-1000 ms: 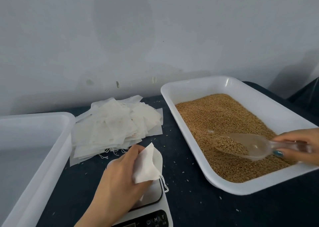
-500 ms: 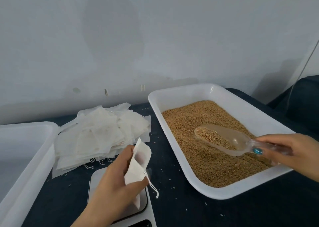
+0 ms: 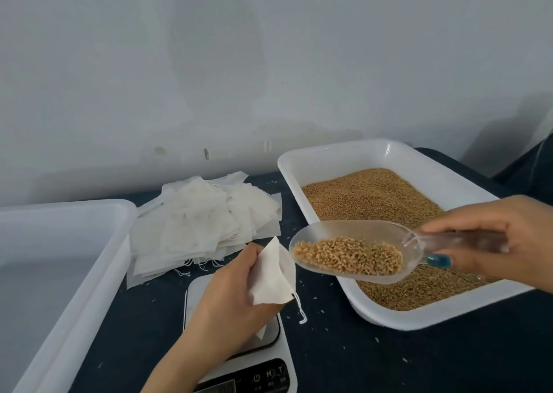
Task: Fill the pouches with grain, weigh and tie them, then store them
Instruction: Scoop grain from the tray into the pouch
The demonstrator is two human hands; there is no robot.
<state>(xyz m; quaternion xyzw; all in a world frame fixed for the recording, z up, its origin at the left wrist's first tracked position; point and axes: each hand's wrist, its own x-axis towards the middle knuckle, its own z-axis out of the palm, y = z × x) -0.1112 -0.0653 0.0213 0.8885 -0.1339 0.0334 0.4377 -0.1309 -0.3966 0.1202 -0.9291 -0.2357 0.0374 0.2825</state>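
Right side first: a white rectangular tray (image 3: 338, 159) with rounded corners, and a bed of golden-brown grain (image 3: 374, 195) covering its floor. Above its near-left corner, a clear plastic scoop (image 3: 359, 231), smooth and oval-bowled, carries a mound of the same kernels (image 3: 350, 255) heaped toward its front. The right hand (image 3: 490, 237) has its fingers curled round the scoop's handle, a teal-nailed thumb pressed on the underside.

Now the task's thing: the pouch (image 3: 270, 276), a thin white fabric bag, soft and creased, is pinched in the left hand (image 3: 233, 297), thumb and fingers folded round it. It hangs above the scale (image 3: 269, 359), and the scoop's rounded lip sits right at its upper right edge; whether they touch, I cannot tell. A white drawstring (image 3: 300, 312) dangles from its lower corner.

The scale is white with a dark control panel, its platform partly hidden under that hand. Behind it, a loose fanned stack of flat white pouches (image 3: 203, 225), papery, strings trailing at the near edge. Far left, another white tray (image 3: 74, 213), glossy plastic. All of it rests on a dark table (image 3: 389, 356) flecked with stray bits.
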